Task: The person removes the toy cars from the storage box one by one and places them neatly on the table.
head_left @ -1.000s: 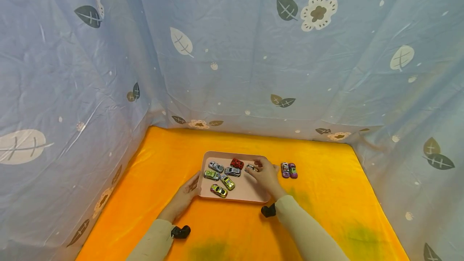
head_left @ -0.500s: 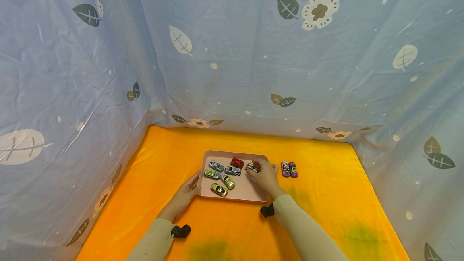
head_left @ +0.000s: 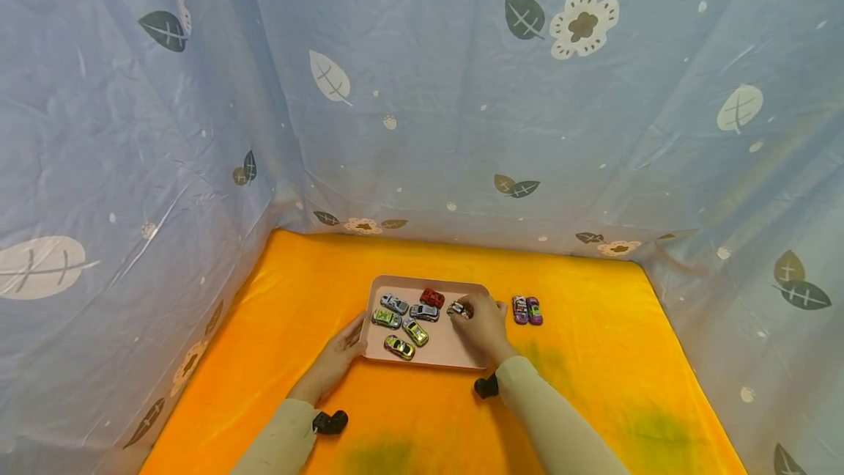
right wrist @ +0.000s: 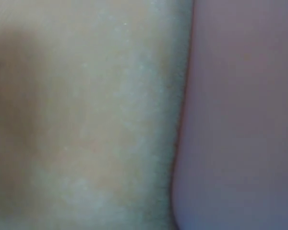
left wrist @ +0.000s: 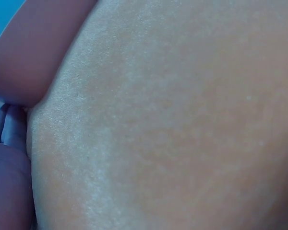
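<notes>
In the head view a pale pink tray (head_left: 455, 360) holds several small toy cars. My left hand (head_left: 338, 358) rests along the tray's left side, its straight fingers against the outer wall. At the tray's right part my right hand (head_left: 484, 322) pinches a small white-and-dark toy car (head_left: 458, 309); part of it is hidden by the fingers. Left of that lie a red car (head_left: 432, 297), a grey car (head_left: 425, 312), a silver car (head_left: 394, 303), a green car (head_left: 387, 319) and two yellow cars. Both wrist views are mostly filled by blurred skin, with the tray wall (left wrist: 33, 52) showing at one side.
Two purple toy cars (head_left: 527, 310) stand side by side on the orange cloth (head_left: 409, 416), right of the tray. Blue curtains (head_left: 422, 94) with leaf and flower prints enclose the back and sides. Each wrist carries a black device.
My right fingers have lowered and drawn in around the white-and-dark car. That car stays nearly in place. The left hand and tray have not visibly moved.
</notes>
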A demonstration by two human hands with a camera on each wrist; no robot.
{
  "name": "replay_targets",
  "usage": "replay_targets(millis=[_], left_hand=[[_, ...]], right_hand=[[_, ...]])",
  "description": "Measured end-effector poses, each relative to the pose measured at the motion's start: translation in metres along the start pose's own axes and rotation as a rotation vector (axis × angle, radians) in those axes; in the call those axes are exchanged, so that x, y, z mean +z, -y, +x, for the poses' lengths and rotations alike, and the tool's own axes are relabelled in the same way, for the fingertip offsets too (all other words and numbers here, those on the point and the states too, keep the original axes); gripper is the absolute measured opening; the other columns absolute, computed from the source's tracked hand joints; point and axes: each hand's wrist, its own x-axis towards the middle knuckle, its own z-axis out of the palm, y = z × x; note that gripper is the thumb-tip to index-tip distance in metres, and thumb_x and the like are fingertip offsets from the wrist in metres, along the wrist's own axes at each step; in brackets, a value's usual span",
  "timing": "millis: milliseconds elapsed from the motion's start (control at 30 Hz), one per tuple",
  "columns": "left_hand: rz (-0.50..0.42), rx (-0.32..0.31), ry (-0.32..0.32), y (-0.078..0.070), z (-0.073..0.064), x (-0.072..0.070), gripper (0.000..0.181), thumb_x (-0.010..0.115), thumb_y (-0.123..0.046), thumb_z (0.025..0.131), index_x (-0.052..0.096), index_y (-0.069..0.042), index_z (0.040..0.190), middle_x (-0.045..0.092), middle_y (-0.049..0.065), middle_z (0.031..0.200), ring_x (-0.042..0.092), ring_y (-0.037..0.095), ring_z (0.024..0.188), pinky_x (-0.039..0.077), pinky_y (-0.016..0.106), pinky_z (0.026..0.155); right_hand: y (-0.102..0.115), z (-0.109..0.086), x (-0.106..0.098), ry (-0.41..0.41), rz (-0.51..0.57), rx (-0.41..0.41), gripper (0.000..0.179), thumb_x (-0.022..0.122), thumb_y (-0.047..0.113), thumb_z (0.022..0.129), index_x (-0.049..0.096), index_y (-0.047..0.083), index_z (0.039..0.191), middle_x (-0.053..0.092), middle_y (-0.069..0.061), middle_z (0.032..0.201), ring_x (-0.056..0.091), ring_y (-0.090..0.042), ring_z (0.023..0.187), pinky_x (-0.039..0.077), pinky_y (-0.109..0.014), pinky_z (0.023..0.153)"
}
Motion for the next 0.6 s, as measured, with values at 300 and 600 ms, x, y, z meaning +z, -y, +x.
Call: replay_targets(millis=[300,600], left_hand=[[-0.007,0.014,0.005,0.0015,0.0005,-0.0004,0.061,0.052,-0.006,0.1,0.03,-0.022,0.154,0.029,0.009,0.156,0.028,0.03,0.141,0.03,0.046,0.11],[-0.003,-0.003,-0.008,0.0029,0.0003,0.0002,0.06,0.053,-0.009,0.1,0.031,-0.023,0.154,0.032,0.008,0.155,0.029,0.029,0.141,0.027,0.046,0.111]], right_hand=[[0.0015,-0.0037,-0.0011,-0.026,-0.007,-0.01,0.025,0.079,0.034,0.081,0.073,0.02,0.101,0.068,0.006,0.098,0.059,-0.021,0.094,0.024,-0.05,0.09],[0.0029,-0.0047,0.001,-0.046,0.004,0.007,0.029,0.077,0.038,0.082,0.072,0.021,0.105,0.067,0.005,0.101,0.058,-0.02,0.095,0.022,-0.051,0.093]])
